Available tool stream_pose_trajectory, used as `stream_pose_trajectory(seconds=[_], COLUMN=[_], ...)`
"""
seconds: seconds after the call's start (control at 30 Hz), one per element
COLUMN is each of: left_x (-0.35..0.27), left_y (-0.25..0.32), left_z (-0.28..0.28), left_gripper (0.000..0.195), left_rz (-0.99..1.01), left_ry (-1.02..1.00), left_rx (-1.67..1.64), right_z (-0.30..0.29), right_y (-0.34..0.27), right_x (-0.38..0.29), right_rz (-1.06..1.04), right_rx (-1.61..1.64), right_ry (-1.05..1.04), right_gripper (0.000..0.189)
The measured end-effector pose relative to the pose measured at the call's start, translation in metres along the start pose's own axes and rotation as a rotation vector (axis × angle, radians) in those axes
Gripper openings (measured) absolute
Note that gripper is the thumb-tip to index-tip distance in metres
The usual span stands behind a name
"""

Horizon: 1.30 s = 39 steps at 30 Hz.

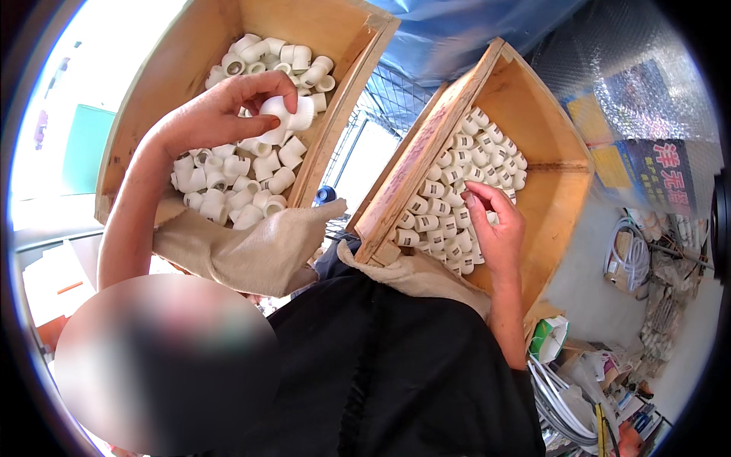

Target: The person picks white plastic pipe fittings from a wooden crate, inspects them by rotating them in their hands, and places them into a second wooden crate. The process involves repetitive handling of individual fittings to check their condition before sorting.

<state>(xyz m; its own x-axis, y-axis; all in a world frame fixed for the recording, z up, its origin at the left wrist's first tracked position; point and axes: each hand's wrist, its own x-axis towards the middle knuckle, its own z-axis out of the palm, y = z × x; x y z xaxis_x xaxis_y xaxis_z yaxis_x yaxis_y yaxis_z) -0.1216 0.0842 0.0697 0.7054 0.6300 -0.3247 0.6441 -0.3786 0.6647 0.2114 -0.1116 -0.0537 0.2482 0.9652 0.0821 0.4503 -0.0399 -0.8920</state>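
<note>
My left hand (228, 108) holds a white plastic roll (285, 117) with a ribbed edge, pinched between thumb and fingers above the left wooden box (348, 97). Below it in that box lies a loose heap of white plastic pipe elbows (245, 177). My right hand (485, 217) is over the right wooden box (557, 211), thumb and forefinger close together at the elbows. Whether a piece is between those fingertips cannot be told. White elbows (451, 188) bearing small dark labels lie there in fairly even rows. Beige cloth (228, 251) covers the near edge of the left box.
A wire rack (382, 97) shows between the boxes, with blue plastic sheeting (445, 28) behind. A coiled clear hose (628, 254) lies at the right. Cartons, cables (562, 405) and an open green-and-white box (549, 338) sit at the lower right.
</note>
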Motion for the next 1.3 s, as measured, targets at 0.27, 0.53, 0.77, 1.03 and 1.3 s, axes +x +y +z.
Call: stream_pose_trajectory(seconds=[0.27,0.53,0.77,1.03,1.3], left_x=[0.024,0.034,0.034,0.037,0.037], left_y=[0.044,0.053,0.055,0.056,0.055], left_z=[0.046,0.095,0.113,0.127,0.132], left_gripper=[0.025,0.025,0.023,0.058,0.065], left_rz=[0.256,0.091,0.007,0.199,0.223], left_ry=[-0.145,-0.441,-0.444,-0.273,-0.265], left_rx=[-0.787,-1.279,-1.439,-1.089,-0.962], right_z=[-0.004,0.014,0.02,0.019,0.018], right_y=[-0.045,-0.077,-0.05,-0.038,-0.043], right_x=[0.004,0.005,0.007,0.01,0.006], right_rz=[-0.095,-0.285,-0.239,-0.335,-0.449], right_rx=[0.263,0.248,0.45,0.247,0.044], right_ry=[-0.063,-0.094,-0.093,0.046,0.082], right_gripper=[0.053,0.058,0.047,0.045,0.052])
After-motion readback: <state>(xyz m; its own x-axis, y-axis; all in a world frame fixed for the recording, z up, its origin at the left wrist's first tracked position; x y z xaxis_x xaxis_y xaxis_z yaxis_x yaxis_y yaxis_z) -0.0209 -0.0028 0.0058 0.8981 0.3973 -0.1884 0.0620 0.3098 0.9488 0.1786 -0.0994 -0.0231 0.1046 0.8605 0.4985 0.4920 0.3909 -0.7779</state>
